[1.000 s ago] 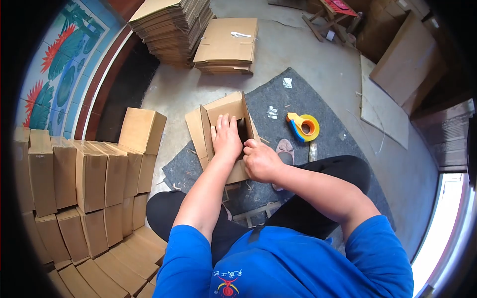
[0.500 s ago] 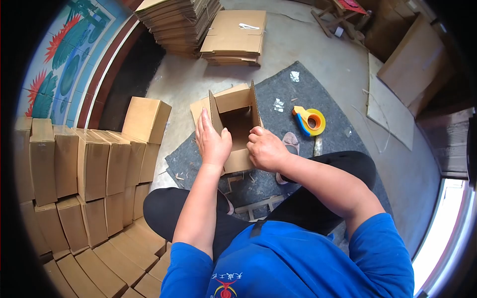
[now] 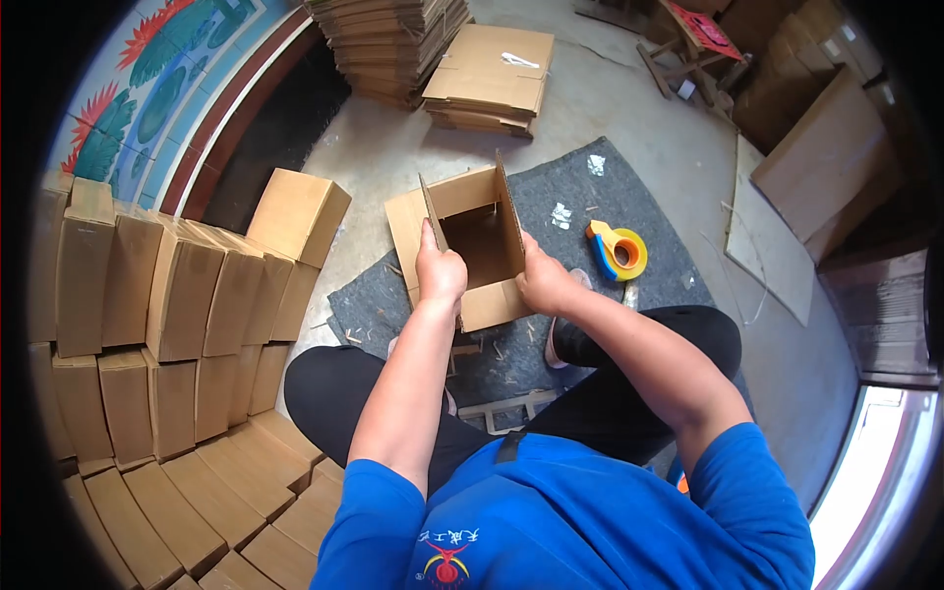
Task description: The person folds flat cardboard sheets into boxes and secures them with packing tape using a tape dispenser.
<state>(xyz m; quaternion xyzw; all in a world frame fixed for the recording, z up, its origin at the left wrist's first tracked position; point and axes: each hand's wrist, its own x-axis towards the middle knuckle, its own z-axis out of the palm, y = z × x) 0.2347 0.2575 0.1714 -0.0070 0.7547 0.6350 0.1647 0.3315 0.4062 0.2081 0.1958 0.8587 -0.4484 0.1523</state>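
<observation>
An open cardboard box (image 3: 495, 305) stands between my knees, its top flaps raised or folded out and its dark inside showing. My left hand (image 3: 442, 270) grips the box's left side, thumb and fingers round the upright flap. At the right side my right hand (image 3: 546, 280) holds the wall near the front corner, its fingers partly hidden behind the cardboard. To the right, a yellow and blue tape dispenser (image 3: 619, 252) with a roll of tape lies on the dark grey mat (image 3: 654, 211).
Closed boxes (image 3: 187, 295) are stacked in rows at the left and lower left. Flattened cardboard (image 3: 492, 74) lies in piles at the top. A small folding stool (image 3: 688, 49) stands at the upper right, near leaning boards (image 3: 821, 147).
My left hand has gone from flat against the flap to gripping the side. My right hand has shifted outward along the right wall. The view has moved slightly.
</observation>
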